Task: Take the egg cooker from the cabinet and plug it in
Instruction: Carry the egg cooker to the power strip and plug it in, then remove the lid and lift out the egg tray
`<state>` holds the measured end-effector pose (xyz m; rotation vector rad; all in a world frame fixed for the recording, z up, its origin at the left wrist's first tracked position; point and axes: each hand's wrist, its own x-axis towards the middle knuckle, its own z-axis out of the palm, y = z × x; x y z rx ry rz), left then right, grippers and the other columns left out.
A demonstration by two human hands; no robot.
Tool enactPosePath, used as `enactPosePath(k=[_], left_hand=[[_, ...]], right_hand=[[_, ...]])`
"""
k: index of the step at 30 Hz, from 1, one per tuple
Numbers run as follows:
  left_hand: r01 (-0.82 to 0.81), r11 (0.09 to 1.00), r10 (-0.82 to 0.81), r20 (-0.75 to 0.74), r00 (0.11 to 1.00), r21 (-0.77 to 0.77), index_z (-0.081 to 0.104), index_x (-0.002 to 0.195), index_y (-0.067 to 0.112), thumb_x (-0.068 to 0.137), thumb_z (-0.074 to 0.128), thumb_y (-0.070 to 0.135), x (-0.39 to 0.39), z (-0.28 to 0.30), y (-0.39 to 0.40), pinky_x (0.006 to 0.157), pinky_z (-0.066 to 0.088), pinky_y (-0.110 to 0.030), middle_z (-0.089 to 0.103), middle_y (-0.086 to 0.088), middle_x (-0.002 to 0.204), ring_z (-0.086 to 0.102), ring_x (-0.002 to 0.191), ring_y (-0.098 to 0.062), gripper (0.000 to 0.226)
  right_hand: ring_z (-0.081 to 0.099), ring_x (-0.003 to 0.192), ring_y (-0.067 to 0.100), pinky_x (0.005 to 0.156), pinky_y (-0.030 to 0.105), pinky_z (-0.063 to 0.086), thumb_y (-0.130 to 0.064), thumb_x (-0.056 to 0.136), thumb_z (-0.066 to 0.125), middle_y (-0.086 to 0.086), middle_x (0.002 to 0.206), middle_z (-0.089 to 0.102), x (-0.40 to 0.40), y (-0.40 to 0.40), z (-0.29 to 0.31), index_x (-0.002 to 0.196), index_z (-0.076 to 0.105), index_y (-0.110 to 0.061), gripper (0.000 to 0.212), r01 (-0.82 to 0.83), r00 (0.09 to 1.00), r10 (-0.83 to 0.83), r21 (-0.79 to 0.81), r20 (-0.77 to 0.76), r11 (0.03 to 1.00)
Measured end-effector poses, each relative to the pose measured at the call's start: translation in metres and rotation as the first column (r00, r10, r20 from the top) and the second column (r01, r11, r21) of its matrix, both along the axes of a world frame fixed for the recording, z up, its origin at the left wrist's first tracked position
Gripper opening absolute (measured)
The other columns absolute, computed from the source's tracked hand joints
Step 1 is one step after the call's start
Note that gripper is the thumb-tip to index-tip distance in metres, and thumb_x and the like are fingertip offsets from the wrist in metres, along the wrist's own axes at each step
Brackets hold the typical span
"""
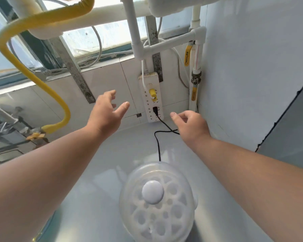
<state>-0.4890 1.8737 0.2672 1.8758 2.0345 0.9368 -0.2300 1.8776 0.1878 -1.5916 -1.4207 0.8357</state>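
The egg cooker (157, 203), with a clear domed lid, a white knob and a white egg tray inside, stands on the pale counter (101, 172) at the bottom centre. Its black cord (158, 145) runs up from behind the lid to a black plug (155, 110) seated in a white power strip (151, 98) on the wall. My left hand (107, 116) hovers open, fingers spread, left of the strip. My right hand (191, 126) is just right of the plug, fingers loosely curled and holding nothing, above the cord.
A yellow plug (152, 93) with a white cable sits higher in the strip. White pipes (168, 43) with yellow valve handles run along the wall corner on the right. A yellow corrugated hose (33, 70) loops at the left above a stove.
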Motion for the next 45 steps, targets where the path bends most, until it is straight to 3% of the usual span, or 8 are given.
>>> enactPosePath(k=[5,9,17,21,25,32,37,45], left_hand=[[-0.079,0.997,0.079,0.180,0.980,-0.006,0.062,0.140,0.011,0.094,0.058,0.060,-0.007,0.007,-0.081,0.093,0.050,-0.036,0.070,-0.006,0.132,0.069,0.109,-0.023,0.067],[-0.139,0.985,0.169,0.406,0.898,-0.103,0.069,0.119,0.021,0.092,0.055,0.062,-0.003,0.007,-0.140,0.102,0.056,-0.056,0.071,-0.005,0.115,0.068,0.117,-0.031,0.050],[-0.252,0.903,0.421,0.837,0.350,-0.349,0.067,0.122,0.017,0.110,0.048,0.052,0.030,0.004,-0.247,0.095,0.054,-0.050,0.068,-0.006,0.129,0.066,0.118,-0.028,0.041],[-0.259,0.902,0.412,0.871,0.268,-0.347,0.068,0.124,0.020,0.109,0.049,0.053,0.045,0.007,-0.282,0.097,0.053,-0.049,0.070,-0.004,0.130,0.065,0.121,-0.025,0.041],[-0.280,0.891,0.442,0.822,0.358,-0.357,0.064,0.130,0.023,0.100,0.062,0.056,0.054,0.012,-0.285,0.105,0.051,-0.049,0.068,-0.001,0.132,0.063,0.125,-0.024,0.045],[-0.082,0.992,0.111,0.348,0.931,-0.096,0.066,0.135,0.035,0.076,0.071,0.072,0.077,0.020,-0.277,0.108,0.043,-0.032,0.059,0.019,0.134,0.053,0.129,-0.004,0.070],[0.012,0.990,0.018,0.213,0.977,-0.139,0.066,0.139,0.034,0.080,0.084,0.057,0.093,0.023,-0.268,0.118,0.041,-0.044,0.052,0.009,0.154,0.045,0.143,-0.016,0.066],[0.082,0.930,-0.099,-0.029,0.995,-0.358,0.029,0.162,0.052,0.047,0.078,0.089,0.102,0.026,-0.260,0.128,0.026,-0.049,0.010,0.008,0.179,0.014,0.162,-0.022,0.130]], right_hand=[[0.075,0.094,0.030,0.092,0.053,0.062,-0.076,0.079,0.057,0.006,0.090,0.079,0.026,-0.065,0.014,0.091,0.074,-0.017,0.064,-0.042,0.969,0.018,-0.095,-0.245,0.995],[0.075,0.101,0.033,0.086,0.052,0.067,-0.068,0.088,0.065,0.009,0.091,0.077,0.044,-0.109,0.022,0.092,0.074,-0.014,0.054,-0.034,0.918,-0.055,-0.216,-0.392,0.976],[0.072,0.108,0.019,0.096,0.049,0.058,-0.059,0.098,0.064,0.001,0.114,0.076,0.055,-0.197,0.051,0.111,0.070,-0.022,0.040,-0.071,0.831,-0.201,-0.458,-0.518,0.886],[0.070,0.111,0.017,0.089,0.045,0.060,-0.061,0.097,0.064,0.000,0.119,0.073,0.063,-0.220,0.064,0.114,0.071,-0.024,0.042,-0.124,0.853,-0.148,-0.469,-0.501,0.875],[0.069,0.113,0.019,0.092,0.047,0.061,-0.062,0.097,0.064,0.002,0.121,0.071,0.065,-0.222,0.072,0.117,0.071,-0.023,0.044,-0.131,0.858,-0.145,-0.483,-0.492,0.866],[0.071,0.112,0.020,0.094,0.050,0.061,-0.061,0.098,0.064,0.004,0.122,0.072,0.064,-0.221,0.067,0.119,0.071,-0.020,0.047,-0.112,0.828,-0.198,-0.501,-0.525,0.858],[0.071,0.112,0.021,0.094,0.051,0.061,-0.059,0.100,0.062,0.004,0.122,0.073,0.072,-0.219,0.064,0.119,0.071,-0.019,0.045,-0.084,0.822,-0.228,-0.506,-0.523,0.858],[0.072,0.111,0.022,0.087,0.047,0.063,-0.053,0.104,0.060,0.006,0.121,0.073,0.082,-0.215,0.059,0.118,0.072,-0.019,0.038,-0.043,0.816,-0.268,-0.516,-0.512,0.855]])
